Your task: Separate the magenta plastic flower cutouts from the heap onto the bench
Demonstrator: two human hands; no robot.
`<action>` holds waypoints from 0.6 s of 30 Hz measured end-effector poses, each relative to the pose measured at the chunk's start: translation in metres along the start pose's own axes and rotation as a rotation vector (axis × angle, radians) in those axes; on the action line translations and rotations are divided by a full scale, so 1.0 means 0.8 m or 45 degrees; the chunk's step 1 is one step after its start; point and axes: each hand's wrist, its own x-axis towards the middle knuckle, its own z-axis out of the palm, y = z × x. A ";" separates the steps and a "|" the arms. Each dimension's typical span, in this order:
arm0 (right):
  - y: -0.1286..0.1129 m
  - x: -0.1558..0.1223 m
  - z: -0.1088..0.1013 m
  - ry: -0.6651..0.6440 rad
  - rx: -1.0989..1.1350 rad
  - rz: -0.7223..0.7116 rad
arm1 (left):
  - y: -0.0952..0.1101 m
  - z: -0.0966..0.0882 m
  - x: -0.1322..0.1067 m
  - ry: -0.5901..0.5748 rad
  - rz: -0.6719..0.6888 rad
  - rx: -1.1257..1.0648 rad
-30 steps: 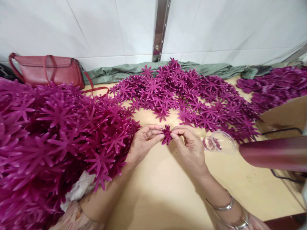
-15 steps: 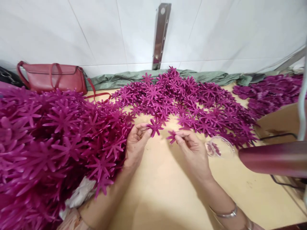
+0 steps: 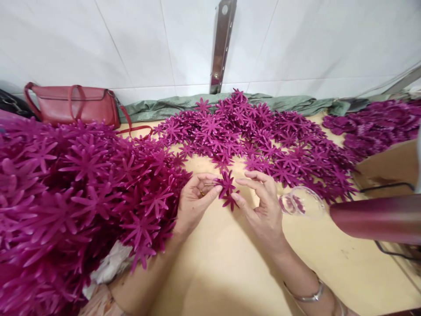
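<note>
Between the thumb and forefinger of my left hand [image 3: 196, 202] is a magenta artificial flower piece [image 3: 226, 184] with narrow star-like petals. A second, partly overlapped flower piece [image 3: 229, 202] hangs just below it. My right hand [image 3: 265, 210] is close by on the right, its fingers spread apart. The tip of its thumb lies against the edge of the lower piece, while the forefinger is off it. Whether the two pieces are joined is hidden. Left of my left hand rises a large heap of the same flower pieces [image 3: 88, 197].
Behind my hands spreads another pile of flower pieces [image 3: 210, 127]. A clear plastic cup [image 3: 304, 201] lies right of my right hand, near a magenta cylinder [image 3: 378, 219]. A red handbag [image 3: 77, 105] and green cloth [image 3: 148, 109] line the wall.
My hands have come together, bringing the two flower pieces from apart to overlapping. The right fingers have spread from their pinch on the second piece.
</note>
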 end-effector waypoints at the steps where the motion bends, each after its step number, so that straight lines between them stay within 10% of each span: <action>1: -0.001 0.000 0.000 0.003 -0.001 -0.011 | 0.000 0.001 -0.002 -0.053 -0.028 0.004; 18: -0.001 0.002 -0.003 -0.025 0.071 -0.021 | -0.006 0.000 -0.005 -0.184 -0.151 0.032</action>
